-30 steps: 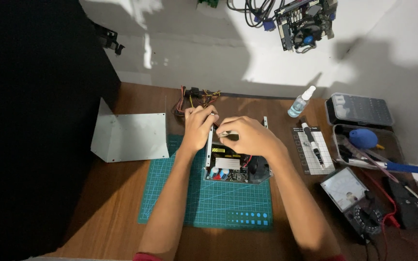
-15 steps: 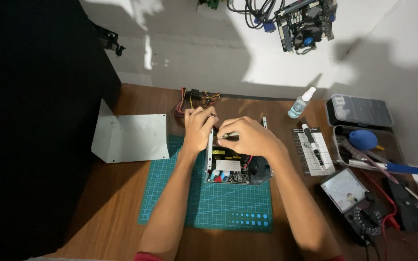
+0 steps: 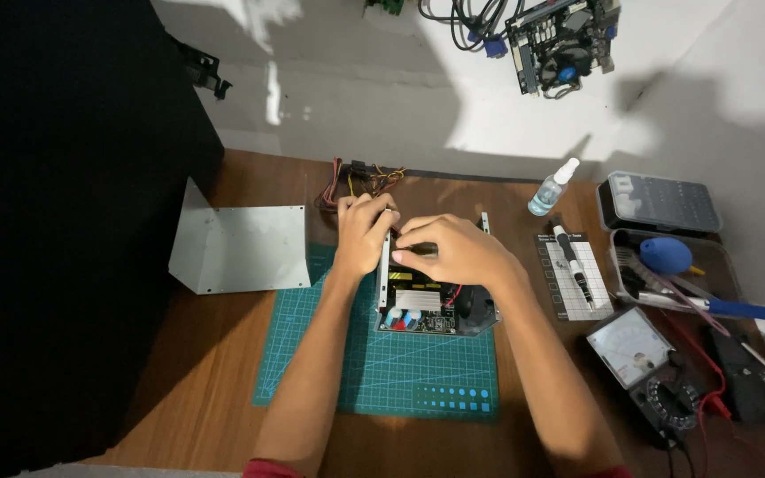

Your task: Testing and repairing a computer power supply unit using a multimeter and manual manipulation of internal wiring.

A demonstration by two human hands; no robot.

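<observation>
1. The power supply [image 3: 436, 301], an open metal box with its circuit board showing, sits at the centre of the frame on the green mat [image 3: 382, 363], whose gridded surface likely keeps the box from sliding and spares the wooden table [image 3: 223, 372].
2. The left hand [image 3: 363, 232] is curled against the box's upper left wall, apparently to steady it; how tightly the fingers close cannot be told.
3. The right hand [image 3: 453, 252] lies over the box's top edge, fingers drawn together around something small and dark; what it is stays hidden.
4. A bundle of coloured wires [image 3: 360, 177] trails off the box toward the top of the frame.
5. The bent grey cover [image 3: 241, 248], flat matte sheet metal, lies left of the mat, well clear of the hands.
6. At the right edge, within reach, lie a clear spray bottle [image 3: 552, 188], a pen-like tool on a card [image 3: 573, 265] and a meter [image 3: 639, 341] with a pale dial.
</observation>
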